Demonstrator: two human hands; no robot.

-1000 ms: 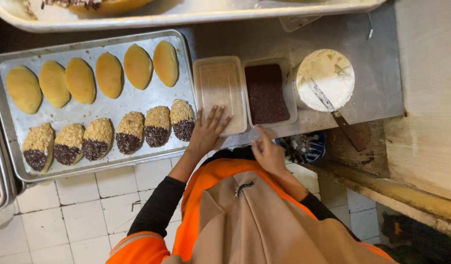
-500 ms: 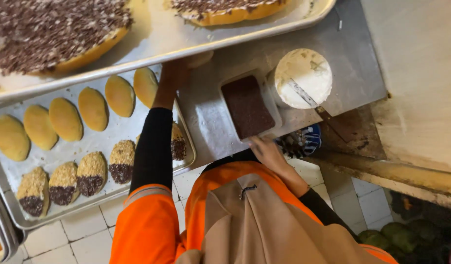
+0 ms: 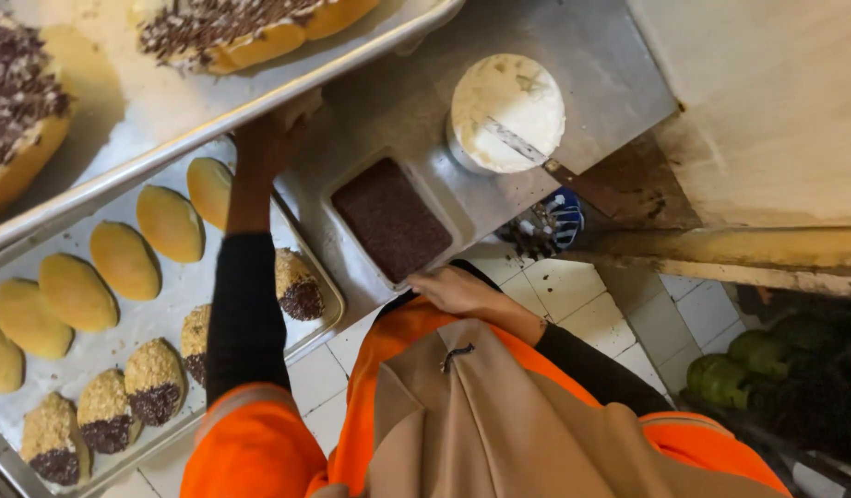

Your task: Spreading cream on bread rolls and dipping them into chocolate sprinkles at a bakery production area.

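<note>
Over the baking tray (image 3: 315, 277), the left hand (image 3: 267, 143) is stretched far forward on a straight arm, fingers curled onto a plain bun (image 3: 210, 190) at the tray's far corner; the grip itself cannot be told. The right hand (image 3: 458, 290) is laid flat, fingers together, at the near edge of the chocolate sprinkle container (image 3: 390, 219).

A plain golden oval bun (image 3: 210, 187) lies flat at the far end of the upper row on the metal baking tray (image 3: 181, 295), just beside the left hand (image 3: 268, 140), which reaches under the upper tray's rim.
</note>
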